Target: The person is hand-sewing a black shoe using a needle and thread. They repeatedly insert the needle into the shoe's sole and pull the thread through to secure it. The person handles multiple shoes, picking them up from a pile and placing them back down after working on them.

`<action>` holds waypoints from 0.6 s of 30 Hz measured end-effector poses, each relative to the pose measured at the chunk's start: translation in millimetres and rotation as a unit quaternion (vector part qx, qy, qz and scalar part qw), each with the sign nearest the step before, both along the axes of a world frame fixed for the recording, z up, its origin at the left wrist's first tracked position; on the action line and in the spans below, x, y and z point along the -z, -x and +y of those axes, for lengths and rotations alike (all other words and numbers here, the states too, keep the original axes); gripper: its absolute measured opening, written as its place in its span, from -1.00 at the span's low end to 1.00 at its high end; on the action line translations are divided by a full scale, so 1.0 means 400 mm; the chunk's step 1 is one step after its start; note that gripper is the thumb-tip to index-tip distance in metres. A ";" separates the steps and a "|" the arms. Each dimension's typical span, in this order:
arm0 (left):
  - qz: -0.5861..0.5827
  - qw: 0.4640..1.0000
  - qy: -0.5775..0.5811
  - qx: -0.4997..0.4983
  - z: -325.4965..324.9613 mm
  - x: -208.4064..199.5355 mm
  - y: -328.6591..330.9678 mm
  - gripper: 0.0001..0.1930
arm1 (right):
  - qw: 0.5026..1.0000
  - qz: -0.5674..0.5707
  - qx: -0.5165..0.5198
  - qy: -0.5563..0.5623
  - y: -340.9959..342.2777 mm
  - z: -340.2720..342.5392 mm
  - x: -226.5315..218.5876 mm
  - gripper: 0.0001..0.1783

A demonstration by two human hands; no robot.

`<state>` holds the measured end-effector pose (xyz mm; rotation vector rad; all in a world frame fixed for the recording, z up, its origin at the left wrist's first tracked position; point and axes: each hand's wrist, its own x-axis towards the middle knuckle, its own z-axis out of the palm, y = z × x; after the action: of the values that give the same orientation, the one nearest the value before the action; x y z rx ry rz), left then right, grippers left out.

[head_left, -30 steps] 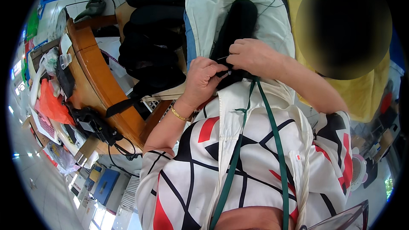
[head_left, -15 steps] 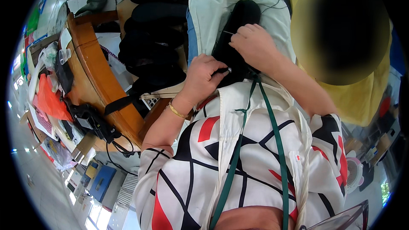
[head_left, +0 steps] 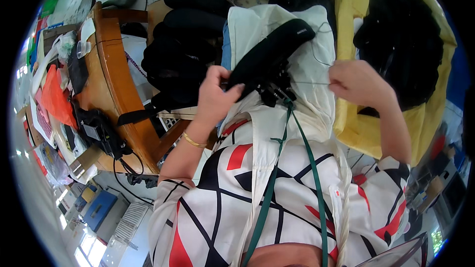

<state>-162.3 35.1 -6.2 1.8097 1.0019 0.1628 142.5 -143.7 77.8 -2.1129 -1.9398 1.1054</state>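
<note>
A long black padded piece (head_left: pixel 269 52), like a padded strap, lies slanting over the white cloth (head_left: pixel 311 64) on my lap. Black webbing and buckle-like parts (head_left: pixel 274 86) bunch at its near side. My left hand (head_left: pixel 217 88) grips its lower left end between thumb and fingers. Off to the right, my right hand (head_left: pixel 354 81) is closed in a pinch. From it a thin, straight grey line (head_left: pixel 309 83), a taut thread or a needle, runs back to the padded piece. A loose dark thread (head_left: pixel 319 52) loops between that hand and the piece's far end.
Several black padded pieces (head_left: pixel 193 20) are stacked at the left beside a wooden chair or frame (head_left: pixel 116 79). A yellow bag (head_left: pixel 349 113) holding black items (head_left: pixel 401 44) stands at the right. Green apron straps (head_left: pixel 316 168) hang down my front.
My right hand has moved away to the right, drawing the thin line out. My left hand has shifted left, and the padded piece has tilted clockwise, exposing the webbing.
</note>
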 end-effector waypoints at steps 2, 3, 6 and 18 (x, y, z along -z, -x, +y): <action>-0.168 0.981 0.086 -0.043 0.063 -0.027 -0.020 -0.70 | 0.994 -0.097 0.050 -0.008 -0.041 -0.010 -0.053 -0.86; -0.181 0.982 0.043 -0.027 0.109 -0.053 -0.033 -0.70 | 0.984 -0.160 0.075 -0.040 -0.056 -0.023 -0.065 -0.86; -0.143 0.983 -0.073 0.087 0.267 -0.133 -0.076 -0.72 | 0.954 -0.238 0.149 -0.102 -0.097 -0.071 -0.101 -0.87; -0.068 0.926 -0.365 0.069 0.269 0.003 -0.225 -0.74 | 0.952 -0.217 0.210 -0.046 -0.070 -0.094 0.135 -0.82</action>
<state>-72.5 142.8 -7.3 2.4919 0.7531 0.6333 170.7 -181.1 23.6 -2.7071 -1.5050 0.4929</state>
